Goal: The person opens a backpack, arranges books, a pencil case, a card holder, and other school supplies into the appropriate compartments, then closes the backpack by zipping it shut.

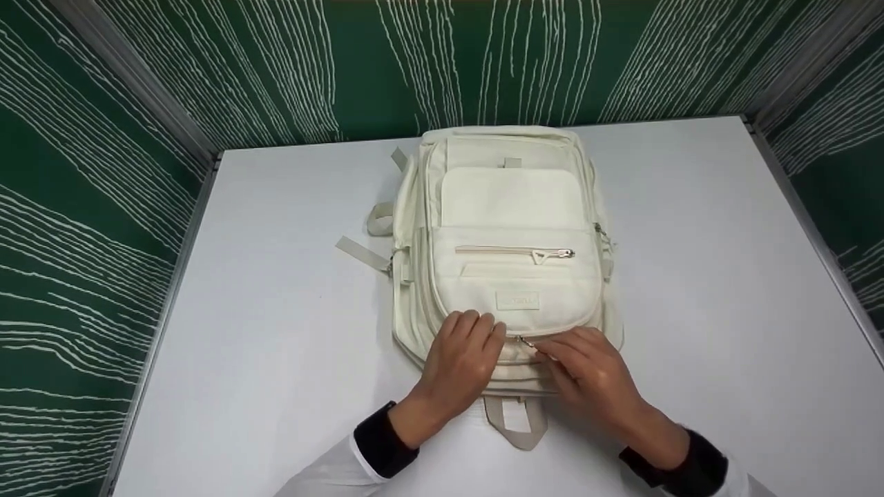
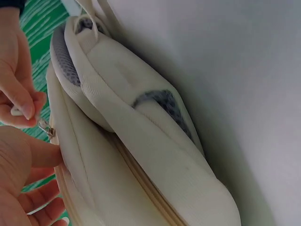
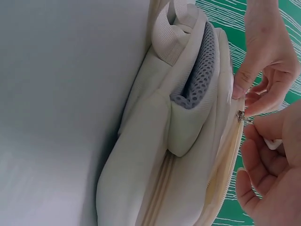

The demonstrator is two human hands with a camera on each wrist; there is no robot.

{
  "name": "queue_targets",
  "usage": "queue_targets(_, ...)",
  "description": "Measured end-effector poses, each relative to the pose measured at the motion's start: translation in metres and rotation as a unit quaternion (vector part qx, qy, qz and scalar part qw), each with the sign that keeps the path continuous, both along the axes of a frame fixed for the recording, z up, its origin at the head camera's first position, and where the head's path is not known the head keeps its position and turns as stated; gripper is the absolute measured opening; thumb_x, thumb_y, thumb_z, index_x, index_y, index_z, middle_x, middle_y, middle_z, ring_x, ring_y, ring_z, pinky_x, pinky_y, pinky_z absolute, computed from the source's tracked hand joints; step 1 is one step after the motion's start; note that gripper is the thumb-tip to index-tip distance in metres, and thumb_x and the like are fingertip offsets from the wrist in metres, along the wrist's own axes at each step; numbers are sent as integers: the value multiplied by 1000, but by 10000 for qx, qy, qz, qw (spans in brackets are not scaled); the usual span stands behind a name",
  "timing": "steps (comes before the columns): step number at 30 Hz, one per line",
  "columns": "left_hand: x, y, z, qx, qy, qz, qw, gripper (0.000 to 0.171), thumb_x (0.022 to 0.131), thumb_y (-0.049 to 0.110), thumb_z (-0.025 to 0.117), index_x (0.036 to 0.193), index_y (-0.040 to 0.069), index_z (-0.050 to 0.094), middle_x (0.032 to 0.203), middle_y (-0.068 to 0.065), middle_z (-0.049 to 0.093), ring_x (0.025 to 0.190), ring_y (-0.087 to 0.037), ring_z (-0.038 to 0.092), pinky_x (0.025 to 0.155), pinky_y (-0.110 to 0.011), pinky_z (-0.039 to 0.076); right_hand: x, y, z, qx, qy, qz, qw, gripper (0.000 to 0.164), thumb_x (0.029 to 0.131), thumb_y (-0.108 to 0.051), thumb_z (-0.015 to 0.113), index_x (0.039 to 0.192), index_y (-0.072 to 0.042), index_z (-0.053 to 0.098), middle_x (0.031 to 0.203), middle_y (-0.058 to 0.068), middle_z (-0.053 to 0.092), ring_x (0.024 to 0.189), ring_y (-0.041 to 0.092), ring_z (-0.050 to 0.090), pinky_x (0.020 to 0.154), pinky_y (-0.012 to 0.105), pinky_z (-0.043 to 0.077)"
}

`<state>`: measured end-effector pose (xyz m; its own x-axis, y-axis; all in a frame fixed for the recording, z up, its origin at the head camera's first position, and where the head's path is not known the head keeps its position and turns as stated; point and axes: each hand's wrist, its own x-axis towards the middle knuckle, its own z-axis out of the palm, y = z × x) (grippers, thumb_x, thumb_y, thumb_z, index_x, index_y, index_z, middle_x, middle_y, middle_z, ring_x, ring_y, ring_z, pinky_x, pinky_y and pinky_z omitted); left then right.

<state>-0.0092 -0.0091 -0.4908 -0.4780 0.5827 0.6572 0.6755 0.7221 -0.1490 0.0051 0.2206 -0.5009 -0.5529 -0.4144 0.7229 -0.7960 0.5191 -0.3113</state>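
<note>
A cream backpack lies front side up, its grab loop toward the person. My left hand pinches the fabric beside the curved zipper of the front compartment, thumb on the near side and fingers over the front panel. With thumb and fingertips, my right hand holds the pull tab of that zipper, just right of the left hand. The metal slider sits between the two hands. Along the right-hand side in the right wrist view, the zipper edges stand apart. The tab's end is mostly hidden in the right fingers.
The backpack rests on a white table. Straps stick out on its left. A short front-pocket zipper carries a triangular pull. Green walls with white streaks enclose the table's back and sides.
</note>
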Motion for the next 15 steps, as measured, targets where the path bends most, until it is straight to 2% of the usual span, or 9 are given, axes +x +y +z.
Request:
queue_targets(2, -1, -1, 0, -126, 24, 6, 9999, 15, 99, 1, 61, 96, 7, 75, 90, -5, 65, 84, -20, 59, 78, -31, 48, 1, 1, 1, 37, -43, -20, 10000, 17, 92, -11, 74, 106, -3, 79, 100, 5, 78, 87, 20, 71, 81, 33, 48)
queue_targets(6, -3, -1, -1, -154, 58, -24, 9999, 14, 96, -2, 64, 89, 6, 73, 83, -4, 62, 79, -20, 58, 75, -30, 47, 2, 4, 4, 67, -194, -104, 9997, 25, 80, -1, 80, 105, -3, 79, 100, 4, 78, 88, 21, 71, 81, 33, 47)
queue_targets(11, -3, 0, 2, -46, -18, -74, 10000, 15, 93, -5, 63, 86, 5, 71, 80, -4, 61, 76, -20, 57, 71, -29, 45, 3, 13, 8, 44, -651, -331, 9973, 31, 75, 10, 82, 102, -5, 79, 96, 2, 77, 88, 20, 70, 81, 31, 44)
queue_targets(15, -3, -1, 2, 22, -49, -91, 9999, 16, 92, -7, 62, 85, 5, 71, 80, -4, 60, 76, -20, 56, 70, -29, 44, 2, 24, 12, 80, -690, -546, 9961, 29, 75, 13, 80, 98, -5, 79, 92, 1, 77, 82, 18, 68, 80, 31, 43)
